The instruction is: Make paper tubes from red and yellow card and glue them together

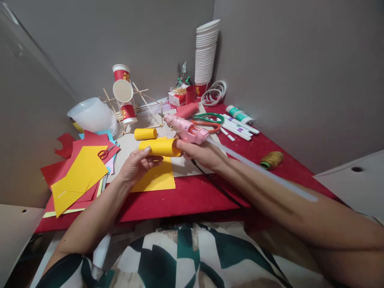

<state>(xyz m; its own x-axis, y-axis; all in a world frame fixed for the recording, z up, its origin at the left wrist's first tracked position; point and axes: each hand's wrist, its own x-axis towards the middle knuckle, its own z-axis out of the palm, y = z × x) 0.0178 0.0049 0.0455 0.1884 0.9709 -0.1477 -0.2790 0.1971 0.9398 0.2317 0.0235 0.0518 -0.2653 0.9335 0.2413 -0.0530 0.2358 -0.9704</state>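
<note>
A rolled tube of yellow paper (160, 147) is in my left hand (136, 166), with the thumb on top and the fingers curled beneath. My right hand (202, 154) is closed around a pink hot glue gun (187, 130), its nozzle pointing away and to the left. Fingers of that hand also touch the tube's right end. A long glue stick (264, 168) runs from the gun's back over my right forearm. Behind the held tube lies a second yellow tube (145, 134). Beneath my hands is a yellow sheet (159, 176) on grey board.
Coloured paper (79, 176) with small red scissors (103, 153) lies at left. Further back stand a stick frame with paper cups (123, 91) and a tall cup stack (206, 56). Green-handled scissors (208, 117), markers (238, 130) and a thread spool (272, 160) are at right. A black cord (216, 184) crosses the table edge.
</note>
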